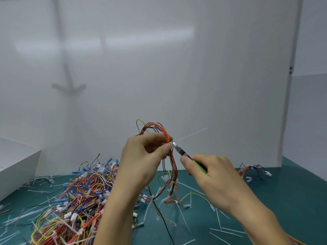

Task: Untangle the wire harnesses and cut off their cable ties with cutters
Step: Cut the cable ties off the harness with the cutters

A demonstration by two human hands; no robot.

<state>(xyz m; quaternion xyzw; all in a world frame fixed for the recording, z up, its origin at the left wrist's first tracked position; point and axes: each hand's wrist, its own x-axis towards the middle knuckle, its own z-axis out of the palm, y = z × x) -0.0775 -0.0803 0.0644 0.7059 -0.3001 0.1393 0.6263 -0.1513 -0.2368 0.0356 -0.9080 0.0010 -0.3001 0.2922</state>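
Observation:
My left hand (pixel 141 156) holds up a wire harness (pixel 172 161) of red, yellow and blue wires, thumb and fingers pinching it at a white cable tie (pixel 171 144). The tie's thin tail (pixel 192 134) sticks out to the upper right. My right hand (pixel 212 175) grips green-handled cutters (pixel 187 156), and their metal jaws touch the tie's head right beside my left thumb. The lower end of the harness hangs down to the green mat, with white connectors and more ties on it.
A big tangled pile of harnesses (pixel 74 200) lies on the green mat (pixel 292 200) at the lower left. A small bundle (pixel 253 171) sits at the right by the white wall. Cut tie pieces (pixel 228 230) are scattered about. A white box (pixel 16 165) stands at the left.

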